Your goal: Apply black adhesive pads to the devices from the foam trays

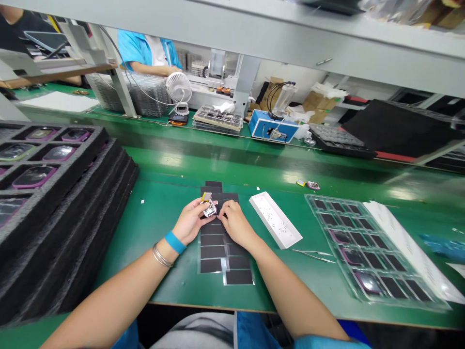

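Note:
Between the thumb and fingers of my left hand is a small open smartwatch case, its inner parts showing. A flat yellow-edged piece that looks like a battery stands up at its top edge. My right hand is closed in a pinch just right of the case; whatever its fingertips hold is too small to make out. Below both hands lie sheets of black rectangular pads on clear backing. To the right is a shallow white box with several tiny parts inside, and beside it lie tweezers.
Stacked black foam trays with purple-rimmed watch parts rise at left. A clear plastic tray with black pads and some watch parts lies right. Another small watch part lies further back. A blue machine, a fan and a co-worker are behind.

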Action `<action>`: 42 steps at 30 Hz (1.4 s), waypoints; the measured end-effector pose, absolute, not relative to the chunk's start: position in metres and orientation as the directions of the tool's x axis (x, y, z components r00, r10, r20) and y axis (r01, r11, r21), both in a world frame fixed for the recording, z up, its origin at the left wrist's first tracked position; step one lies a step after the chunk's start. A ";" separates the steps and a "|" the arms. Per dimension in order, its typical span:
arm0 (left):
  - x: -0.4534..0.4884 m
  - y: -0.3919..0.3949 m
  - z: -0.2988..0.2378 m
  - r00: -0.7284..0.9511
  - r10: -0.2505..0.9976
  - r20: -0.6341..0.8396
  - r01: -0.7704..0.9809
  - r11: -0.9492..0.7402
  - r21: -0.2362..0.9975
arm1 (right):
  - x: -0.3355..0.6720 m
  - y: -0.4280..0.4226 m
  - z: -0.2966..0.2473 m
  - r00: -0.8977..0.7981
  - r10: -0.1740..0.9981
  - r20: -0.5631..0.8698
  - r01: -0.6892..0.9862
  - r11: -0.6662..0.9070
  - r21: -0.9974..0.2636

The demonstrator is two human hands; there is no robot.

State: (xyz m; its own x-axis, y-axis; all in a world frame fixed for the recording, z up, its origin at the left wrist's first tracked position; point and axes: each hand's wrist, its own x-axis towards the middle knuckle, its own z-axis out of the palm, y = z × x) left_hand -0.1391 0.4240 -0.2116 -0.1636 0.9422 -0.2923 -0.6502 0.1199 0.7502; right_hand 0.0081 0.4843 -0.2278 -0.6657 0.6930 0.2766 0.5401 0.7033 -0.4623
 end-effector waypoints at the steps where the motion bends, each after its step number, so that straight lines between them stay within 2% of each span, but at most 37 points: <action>1: -0.139 0.424 -0.212 -0.172 0.939 -0.298 -0.656 0.116 0.745 | 0.010 0.483 -0.227 -0.705 0.643 0.300 0.505 0.752 -0.424; 3: -0.138 0.424 -0.215 -0.185 0.935 -0.304 -0.664 0.109 0.740 | 0.015 0.481 -0.222 -0.758 0.562 0.330 0.443 0.816 -0.372; 5: -0.137 0.424 -0.216 -0.192 0.934 -0.302 -0.666 0.102 0.739 | 0.019 0.478 -0.214 -0.765 0.533 0.361 0.404 0.834 -0.376; 9: -0.137 0.424 -0.216 -0.215 0.931 -0.295 -0.660 0.085 0.747 | 0.024 0.474 -0.199 -0.683 0.568 0.458 0.289 0.787 -0.546; 11: -0.138 0.422 -0.214 -0.205 0.936 -0.287 -0.645 0.092 0.759 | 0.026 0.473 -0.195 -0.602 0.635 0.484 0.193 0.704 -0.683; 14: -0.138 0.419 -0.208 -0.180 0.943 -0.280 -0.553 0.138 0.822 | 0.025 0.472 -0.197 -0.520 0.757 0.397 0.047 0.489 -0.871; 18: -0.137 0.415 -0.202 -0.166 0.943 -0.289 -0.435 0.193 0.879 | 0.020 0.471 -0.205 -0.524 0.819 0.232 -0.014 0.264 -0.964; 21: -0.136 0.414 -0.203 -0.139 0.943 -0.301 -0.408 0.222 0.885 | 0.016 0.469 -0.208 -0.516 0.832 0.205 0.027 0.255 -0.967; 33: -0.136 0.415 -0.204 -0.074 0.953 -0.294 -0.343 0.253 0.905 | 0.013 0.461 -0.201 -0.615 0.740 0.272 0.134 0.438 -0.889; 39: -0.135 0.414 -0.206 -0.077 0.953 -0.294 -0.342 0.252 0.905 | 0.015 0.463 -0.205 -0.640 0.702 0.311 0.190 0.537 -0.822; 42: -0.134 0.414 -0.206 -0.096 0.949 -0.301 -0.362 0.248 0.899 | 0.013 0.461 -0.208 -0.655 0.670 0.349 0.251 0.629 -0.736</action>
